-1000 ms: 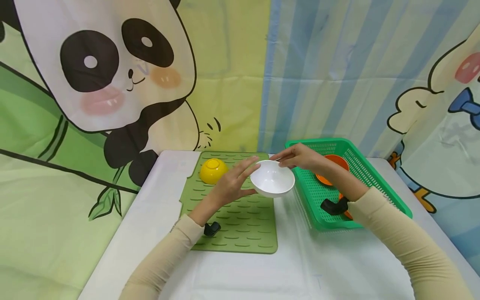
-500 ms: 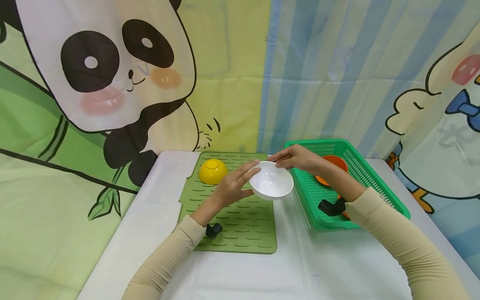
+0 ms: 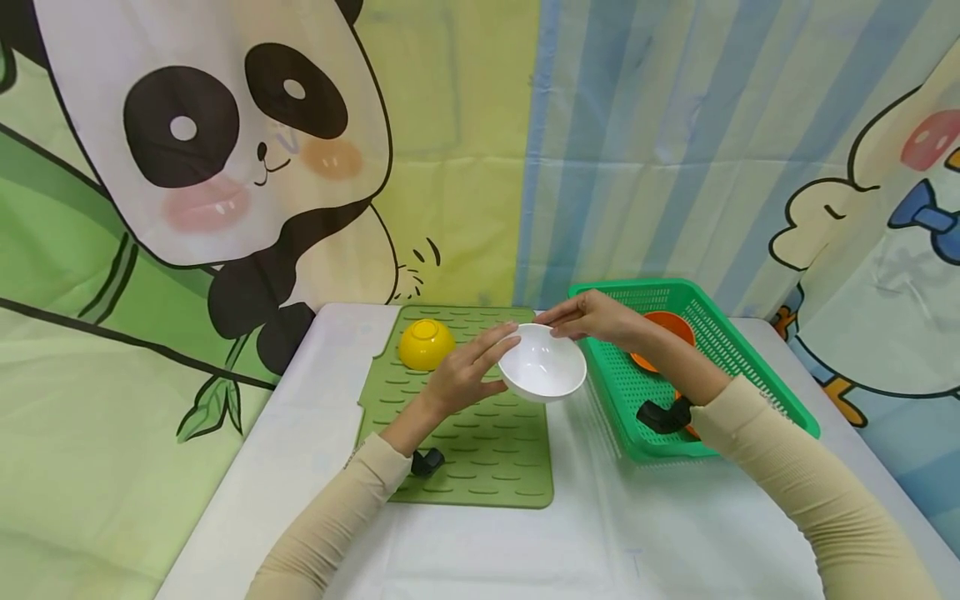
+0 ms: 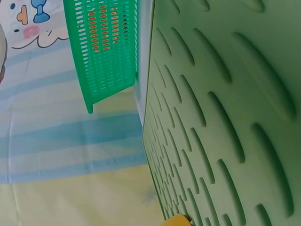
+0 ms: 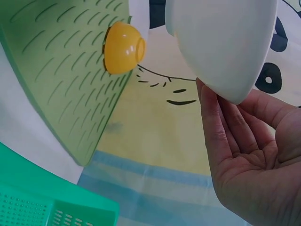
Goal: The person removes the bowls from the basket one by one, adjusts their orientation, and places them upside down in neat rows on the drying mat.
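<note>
Both hands hold a white bowl (image 3: pixel 543 363) in the air, its inside tilted toward the head camera, above the right edge of the green mat. My left hand (image 3: pixel 467 372) grips its left side, fingers over the rim and thumb below. At the back right rim, my right hand (image 3: pixel 592 317) pinches the bowl; the right wrist view shows the thumb and fingers of this hand (image 5: pixel 256 141) at the edge of the white bowl (image 5: pixel 221 42). In the left wrist view the left hand is out of sight. A yellow bowl (image 3: pixel 426 345) rests upside down on the mat (image 3: pixel 480 467).
To the right stands a green plastic basket (image 3: pixel 637 446) with orange bowls (image 3: pixel 678 325) inside, partly hidden by the right arm. A white cloth (image 3: pixel 480 550) covers the table. Printed curtains (image 3: pixel 465 167) hang behind and at the sides.
The white bowl has tilted slightly more toward the head camera and shifted a little left and down in view. Both hands keep their hold on it.
</note>
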{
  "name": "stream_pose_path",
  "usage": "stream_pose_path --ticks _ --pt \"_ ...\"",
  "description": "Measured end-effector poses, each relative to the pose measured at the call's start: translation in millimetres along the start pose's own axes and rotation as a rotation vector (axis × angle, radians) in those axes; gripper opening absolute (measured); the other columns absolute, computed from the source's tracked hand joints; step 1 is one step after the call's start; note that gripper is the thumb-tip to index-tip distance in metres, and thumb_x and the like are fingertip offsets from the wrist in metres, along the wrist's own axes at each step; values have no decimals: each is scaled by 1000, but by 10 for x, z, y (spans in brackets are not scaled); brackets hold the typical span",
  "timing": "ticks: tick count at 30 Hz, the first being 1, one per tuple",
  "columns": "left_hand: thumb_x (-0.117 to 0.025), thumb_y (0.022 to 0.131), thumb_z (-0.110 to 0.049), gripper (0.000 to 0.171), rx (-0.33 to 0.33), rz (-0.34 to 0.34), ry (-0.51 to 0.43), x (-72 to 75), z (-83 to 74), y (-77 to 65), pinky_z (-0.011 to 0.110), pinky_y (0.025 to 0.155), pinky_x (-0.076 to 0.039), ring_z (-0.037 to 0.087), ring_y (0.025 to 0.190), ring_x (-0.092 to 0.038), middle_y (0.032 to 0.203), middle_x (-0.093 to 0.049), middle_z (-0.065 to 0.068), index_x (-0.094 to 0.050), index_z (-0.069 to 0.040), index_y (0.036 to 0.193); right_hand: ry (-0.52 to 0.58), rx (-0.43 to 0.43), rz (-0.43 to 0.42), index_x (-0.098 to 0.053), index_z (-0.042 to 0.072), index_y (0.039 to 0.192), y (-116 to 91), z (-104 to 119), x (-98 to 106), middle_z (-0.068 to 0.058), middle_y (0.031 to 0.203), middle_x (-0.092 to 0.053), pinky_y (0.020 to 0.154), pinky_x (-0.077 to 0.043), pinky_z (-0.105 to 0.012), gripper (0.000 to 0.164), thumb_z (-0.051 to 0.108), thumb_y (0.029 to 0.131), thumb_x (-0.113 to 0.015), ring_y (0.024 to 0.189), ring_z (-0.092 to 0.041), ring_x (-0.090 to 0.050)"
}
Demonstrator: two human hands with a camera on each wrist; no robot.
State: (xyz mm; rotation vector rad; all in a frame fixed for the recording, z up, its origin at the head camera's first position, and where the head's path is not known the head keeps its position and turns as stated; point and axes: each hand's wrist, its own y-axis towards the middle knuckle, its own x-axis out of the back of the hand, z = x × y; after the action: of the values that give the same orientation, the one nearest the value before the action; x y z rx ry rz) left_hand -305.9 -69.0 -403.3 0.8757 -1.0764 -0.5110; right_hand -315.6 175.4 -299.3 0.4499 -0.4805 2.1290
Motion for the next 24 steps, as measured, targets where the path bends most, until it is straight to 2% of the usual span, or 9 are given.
stream_pose_path --ticks 8,13,17,21,24 --pt "-84 59 -25 86 26 -15 -22 26 -26 14 26 93 -44 24 119 -48 131 -45 15 -40 -2 129 25 11 -10 -60 7 118 -15 8 -22 -10 120 -58 84 -50 -37 34 14 85 -62 104 -22 -57" --pt "-84 58 -24 86 87 -39 -66 42 -38 12 26 91 -46 25 116 -50 129 -48 15 -41 0 128 54 42 -34 -57 4 121 -51 2 -23 -11 120 -58 84 -50 -36 36 16 87 -59 105 -22 -57" --pt "-81 59 -27 82 133 -43 -46 60 -38 15 25 82 -50 24 107 -57 124 -53 15 -43 2 126 105 72 -60 -55 1 122 -96 7 -21 -17 120 -57 87 -49 -36 38 20 90 -55 107 -25 -57" --pt "-77 59 -31 77 181 -30 -24 95 -34 45 22 70 -54 22 92 -63 113 -59 14 -47 3 121 170 110 -83 -53 -1 123 -148 14 -22 -19 123 -54 91 -46 -39 40 24 92 -51 111 -28 -54" --pt "-77 59 -32 76 238 3 -57 118 -26 69 22 69 -54 20 87 -64 108 -61 14 -47 2 121 169 153 -115 -54 0 122 -175 4 -22 -15 124 -54 92 -45 -37 42 29 92 -51 113 -24 -53"
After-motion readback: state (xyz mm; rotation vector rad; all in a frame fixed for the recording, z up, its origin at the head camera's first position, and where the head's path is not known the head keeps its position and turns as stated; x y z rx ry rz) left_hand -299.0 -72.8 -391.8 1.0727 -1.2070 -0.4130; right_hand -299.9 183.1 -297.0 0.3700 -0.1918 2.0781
